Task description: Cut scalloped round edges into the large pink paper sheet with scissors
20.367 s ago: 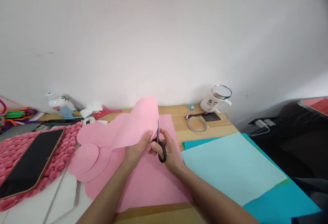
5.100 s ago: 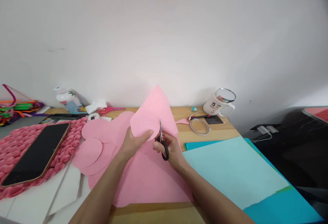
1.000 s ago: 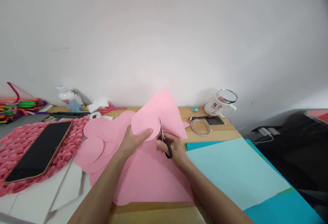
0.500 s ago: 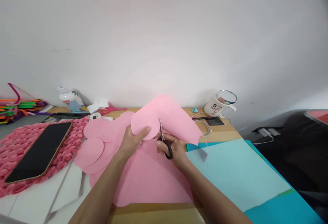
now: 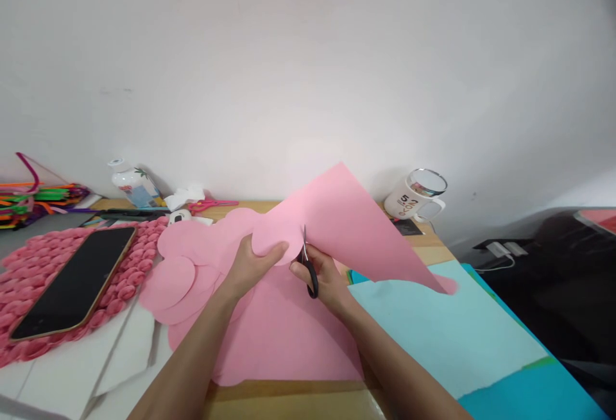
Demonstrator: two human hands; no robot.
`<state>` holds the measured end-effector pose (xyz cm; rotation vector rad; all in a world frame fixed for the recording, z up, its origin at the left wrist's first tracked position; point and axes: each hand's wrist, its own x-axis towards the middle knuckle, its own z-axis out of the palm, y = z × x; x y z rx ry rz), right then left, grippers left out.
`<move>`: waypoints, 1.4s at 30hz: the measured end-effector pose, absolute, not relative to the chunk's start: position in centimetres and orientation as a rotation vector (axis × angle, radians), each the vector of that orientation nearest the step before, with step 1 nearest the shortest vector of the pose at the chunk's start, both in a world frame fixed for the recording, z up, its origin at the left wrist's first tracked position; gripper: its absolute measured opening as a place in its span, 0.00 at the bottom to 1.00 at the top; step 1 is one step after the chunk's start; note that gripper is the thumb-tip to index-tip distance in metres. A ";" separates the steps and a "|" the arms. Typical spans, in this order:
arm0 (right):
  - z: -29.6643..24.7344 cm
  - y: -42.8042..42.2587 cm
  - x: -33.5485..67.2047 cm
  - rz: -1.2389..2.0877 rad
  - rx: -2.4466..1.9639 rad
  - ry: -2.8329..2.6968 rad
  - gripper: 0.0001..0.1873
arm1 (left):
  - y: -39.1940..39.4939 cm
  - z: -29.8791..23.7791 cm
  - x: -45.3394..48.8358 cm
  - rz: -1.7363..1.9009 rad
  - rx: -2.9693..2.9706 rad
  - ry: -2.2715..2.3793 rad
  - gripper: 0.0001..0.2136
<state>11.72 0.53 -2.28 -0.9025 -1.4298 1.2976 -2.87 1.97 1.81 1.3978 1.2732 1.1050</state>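
A pink sheet of paper point(image 5: 346, 221) is pinched by my left hand point(image 5: 253, 260), thumb on top, at a rounded part of it. My right hand point(image 5: 320, 279) grips black-handled scissors point(image 5: 312, 276), their blades at the paper just right of my left thumb. The rest of the sheet rises behind the blades and droops to the right over light blue paper. Left of my left hand lie several overlapping pink paper circles point(image 5: 171, 285). Beneath both hands, a larger flat pink sheet point(image 5: 289, 343) lies on the table.
A dark phone point(image 5: 74, 282) lies on a pink braided mat point(image 5: 29, 260) at left. Light blue paper point(image 5: 443, 324) lies at right. Along the wall stand a white bottle point(image 5: 135, 183), pink scissors point(image 5: 212, 204), coloured pipe cleaners point(image 5: 43, 202) and a white mug point(image 5: 411, 197).
The held pink sheet has turned, its loose part swinging right and down over the light blue paper. The scissors remain in my right hand, at the rounded part's edge.
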 end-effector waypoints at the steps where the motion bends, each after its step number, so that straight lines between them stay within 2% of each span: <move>1: -2.0 0.6 11.8 1.324 -0.904 -1.440 0.14 | 2.0 1.8 -2.9 1.109 1.401 1.286 0.15; 9: -1.7 1.0 12.5 1.425 -0.923 -1.366 0.18 | 2.3 1.2 -3.5 1.092 1.364 1.242 0.15; 24: -1.9 0.8 12.3 1.431 -0.907 -1.364 0.19 | 2.7 0.7 -3.9 1.038 1.393 1.263 0.17; 42: -2.2 0.8 12.5 1.411 -0.931 -1.372 0.15 | 2.8 0.7 -4.0 1.067 1.371 1.225 0.14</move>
